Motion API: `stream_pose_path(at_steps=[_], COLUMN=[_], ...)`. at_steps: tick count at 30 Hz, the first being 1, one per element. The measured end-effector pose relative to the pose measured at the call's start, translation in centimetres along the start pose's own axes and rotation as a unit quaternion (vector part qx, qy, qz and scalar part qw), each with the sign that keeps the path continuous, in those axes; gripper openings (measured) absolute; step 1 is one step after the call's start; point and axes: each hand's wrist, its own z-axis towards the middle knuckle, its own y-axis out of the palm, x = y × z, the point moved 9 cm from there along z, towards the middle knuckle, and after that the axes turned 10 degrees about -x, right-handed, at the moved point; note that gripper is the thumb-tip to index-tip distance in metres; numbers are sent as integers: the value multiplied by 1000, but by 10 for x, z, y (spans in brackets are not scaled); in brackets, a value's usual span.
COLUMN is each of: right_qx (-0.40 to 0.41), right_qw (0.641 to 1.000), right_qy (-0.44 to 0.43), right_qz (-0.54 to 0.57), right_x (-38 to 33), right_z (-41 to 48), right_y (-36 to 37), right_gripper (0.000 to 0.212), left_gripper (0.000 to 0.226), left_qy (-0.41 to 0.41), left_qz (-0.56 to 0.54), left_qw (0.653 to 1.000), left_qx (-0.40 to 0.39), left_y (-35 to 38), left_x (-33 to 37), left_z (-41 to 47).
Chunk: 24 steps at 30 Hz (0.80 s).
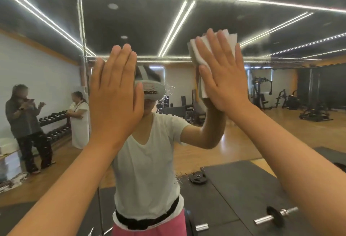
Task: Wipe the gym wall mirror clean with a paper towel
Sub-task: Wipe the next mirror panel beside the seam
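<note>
My right hand [222,75], fingers straight, pressing folded paper towel [230,38] against gym mirror [196,142], my left hand [116,93] flat, empty, fingers straight

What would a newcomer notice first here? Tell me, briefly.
Two raised hands fill the centre. The left hand is held flat at the mirror with straight fingers, and to its right the right hand presses a folded white paper towel to the glass. Between them the mirror shows the person's own reflection in a white shirt, and at far left two bystanders by a dumbbell rack.
</note>
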Motion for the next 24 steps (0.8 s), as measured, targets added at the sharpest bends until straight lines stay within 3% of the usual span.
stream_pose_path(at_steps=[8,24], right_qx=[13,-56], right_qw=[1000,976], right_qy=[6,-202], right_qz=[15,-48], right_x=[-22,-97], right_z=[-29,-170], right_y=[9,69], right_gripper=[52,51], left_gripper=[57,55], left_qy=[2,3], left_qz=[3,-1], left_qw=[1000,1000], left_qx=[2,3], left_y=[1,0], left_x=[0,1], left_z=[0,-1])
